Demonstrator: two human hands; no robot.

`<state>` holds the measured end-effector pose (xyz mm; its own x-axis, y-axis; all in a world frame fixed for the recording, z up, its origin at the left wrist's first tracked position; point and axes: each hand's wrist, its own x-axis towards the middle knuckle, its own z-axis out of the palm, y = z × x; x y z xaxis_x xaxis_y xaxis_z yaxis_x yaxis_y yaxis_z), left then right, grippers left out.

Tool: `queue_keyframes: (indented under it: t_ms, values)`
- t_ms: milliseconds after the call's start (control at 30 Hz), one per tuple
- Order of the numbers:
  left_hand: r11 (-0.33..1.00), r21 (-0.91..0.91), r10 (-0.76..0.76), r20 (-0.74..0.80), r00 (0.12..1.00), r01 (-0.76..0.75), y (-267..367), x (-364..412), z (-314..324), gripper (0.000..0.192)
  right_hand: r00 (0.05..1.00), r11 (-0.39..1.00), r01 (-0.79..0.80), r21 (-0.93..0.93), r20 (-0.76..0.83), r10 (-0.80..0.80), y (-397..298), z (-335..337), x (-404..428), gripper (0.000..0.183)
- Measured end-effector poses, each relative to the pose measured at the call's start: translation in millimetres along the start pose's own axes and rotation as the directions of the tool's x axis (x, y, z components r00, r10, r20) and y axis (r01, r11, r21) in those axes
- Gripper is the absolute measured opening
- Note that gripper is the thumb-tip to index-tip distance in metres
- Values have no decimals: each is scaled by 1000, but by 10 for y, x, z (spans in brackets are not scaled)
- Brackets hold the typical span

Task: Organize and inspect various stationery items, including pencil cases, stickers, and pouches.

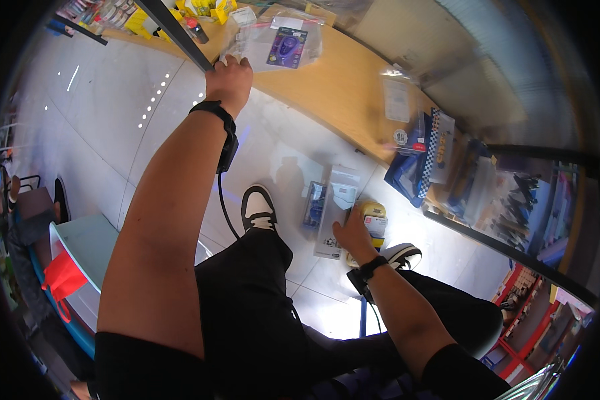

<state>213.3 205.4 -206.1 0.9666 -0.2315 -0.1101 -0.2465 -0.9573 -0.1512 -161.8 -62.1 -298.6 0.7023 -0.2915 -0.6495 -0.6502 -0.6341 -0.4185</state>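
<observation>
My left hand (230, 82) reaches up to the front edge of a wooden shelf board (325, 95), its fingers bent over the edge beside a dark metal post (177, 35). Low between my shoes, my right hand (355, 234) is at a yellow package (373, 209) with a white label, its thumb over a long grey-white package (336, 202). A blue blister pack (314, 205) lies left of these. Whether my right fingers close on the yellow package is hidden. On the shelf, a purple blister-packed item (287, 47) lies on a clear plastic bag (314, 42).
Blue packaged goods (412, 172) and several pens (517, 210) fill the shelf's right part. A pale bin (87, 250) with a red bag (65, 280) stands at left, near another person's dark shoe (61, 200). Red shelving (524, 310) is at lower right.
</observation>
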Motion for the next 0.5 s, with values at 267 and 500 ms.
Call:
queue_keyframes:
  t_ms: [267,500]
  values:
    - [986,41,166,-286,944,-161,31,-99,-278,23,998,991,-46,-127,-49,40,-190,-218,-131,91]
    - [927,-199,270,-238,933,-319,304,-523,-1512,32,958,996,82,36,-277,-69,-282,-830,-179,83]
